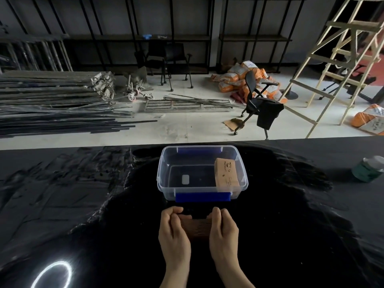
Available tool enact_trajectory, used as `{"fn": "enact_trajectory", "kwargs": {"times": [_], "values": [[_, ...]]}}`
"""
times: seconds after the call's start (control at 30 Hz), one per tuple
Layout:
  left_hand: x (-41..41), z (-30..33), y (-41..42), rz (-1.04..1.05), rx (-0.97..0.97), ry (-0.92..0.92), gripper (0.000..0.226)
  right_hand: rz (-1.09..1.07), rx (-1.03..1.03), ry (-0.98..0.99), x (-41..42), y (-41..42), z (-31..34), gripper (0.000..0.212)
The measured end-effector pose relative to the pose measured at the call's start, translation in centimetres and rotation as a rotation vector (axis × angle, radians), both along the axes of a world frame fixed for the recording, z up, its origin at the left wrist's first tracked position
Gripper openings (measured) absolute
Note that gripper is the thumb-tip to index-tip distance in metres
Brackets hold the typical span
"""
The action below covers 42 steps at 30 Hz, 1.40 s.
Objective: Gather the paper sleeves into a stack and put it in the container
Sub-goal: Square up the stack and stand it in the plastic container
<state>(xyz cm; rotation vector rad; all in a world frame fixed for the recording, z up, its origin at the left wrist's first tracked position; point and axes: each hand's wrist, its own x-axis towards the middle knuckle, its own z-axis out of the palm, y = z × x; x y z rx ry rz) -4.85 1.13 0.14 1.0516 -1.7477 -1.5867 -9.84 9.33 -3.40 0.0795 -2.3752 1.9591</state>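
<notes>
Both hands sit low in the centre of the frame, squeezing a stack of brown paper sleeves [196, 228] between them: the left hand [173, 231] is clamped on the stack's left end and the right hand [223, 230] on its right end, fingers curled over the top edge. The stack is on or just above the black worktop [83, 215], can't really tell which, and it's just below the clear plastic container [202, 173] with the blue latches. Inside that container, over on its right side, there's another bundle of sleeves [226, 172] with some print on it, leaning against the right wall. Off at the right edge of the frame a greenish jar [368, 169] stands on the worktop, well apart from everything. Bottom left there's a bright ring-shaped light reflection [52, 275] on the glossy surface.
</notes>
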Motion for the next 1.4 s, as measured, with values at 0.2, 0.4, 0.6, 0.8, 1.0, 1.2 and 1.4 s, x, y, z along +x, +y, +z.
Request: {"fn": "enact_trajectory", "kwargs": {"times": [0.2, 0.4, 0.6, 0.8, 1.0, 1.2, 1.4], "values": [[0.0, -0.5, -0.2, -0.005, -0.022, 0.021, 0.029, 0.009, 0.022, 0.043, -0.2, -0.1, -0.6, 0.033], [0.0, -0.8, -0.6, -0.042, -0.047, 0.006, 0.028, -0.012, 0.046, -0.005, -0.2, -0.3, -0.7, 0.030], [1.9, 0.4, -3.1, -0.408, -0.433, -0.144, 0.028, 0.037, 0.052, -0.032, -0.3, 0.0, -0.8, 0.030], [1.0, 2.2, -4.4, -0.987, -0.855, -0.444, 0.069, 0.056, -0.007, -0.081, -0.5, 0.0, -0.9, 0.035], [0.3, 1.2, -4.6, -0.966, -0.875, -0.516, 0.078, 0.092, -0.066, -0.145, -0.9, 0.1, -0.1, 0.035], [0.5, 0.3, -4.7, -0.760, -0.525, -0.315, 0.058, 0.222, -0.190, -0.183, -0.6, 2.4, 2.2, 0.033], [1.0, -0.3, -2.6, -0.558, 0.107, -0.037, 0.053, 0.460, -0.308, -0.302, -1.0, 3.6, 3.4, 0.053]]}}
